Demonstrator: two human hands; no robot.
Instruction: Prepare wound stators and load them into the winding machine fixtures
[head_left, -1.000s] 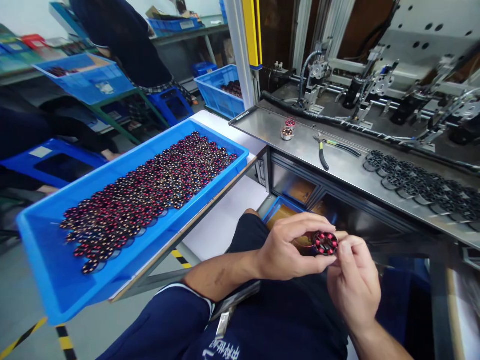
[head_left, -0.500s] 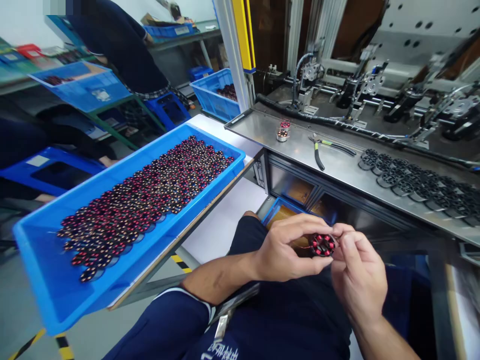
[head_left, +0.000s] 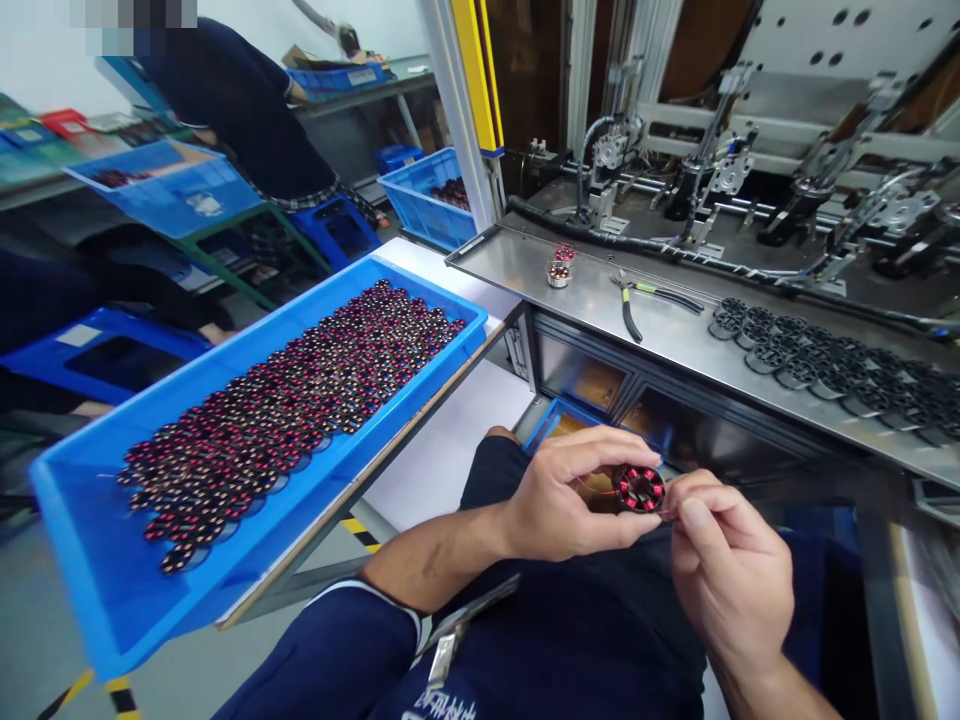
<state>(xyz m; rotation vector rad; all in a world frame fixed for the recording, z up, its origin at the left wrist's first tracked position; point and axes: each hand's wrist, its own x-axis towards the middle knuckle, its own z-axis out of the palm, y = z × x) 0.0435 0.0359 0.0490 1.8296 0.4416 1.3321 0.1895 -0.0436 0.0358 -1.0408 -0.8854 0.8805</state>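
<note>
A round motor stator with red wire coils is gripped between the thumb and fingers of my left hand, its coil side facing up. At its right edge, my right hand is closed in a pinch on thin wire that comes off the stator. The wire is fine and its end is hidden by my fingertips. Another loose strand shows on the stator's left side, near my left palm. Both hands are above my lap, in front of the metal bench.
A blue tray full of wound stators lies on the left table. On the metal bench are two wound stators, cutting pliers and rows of black stator cores. Machine fixtures stand behind. A co-worker is at the back left.
My right hand has shifted slightly right and down, away from the stator, with the wire in its pinch. My left hand still holds the stator. The camera view has moved a little.
</note>
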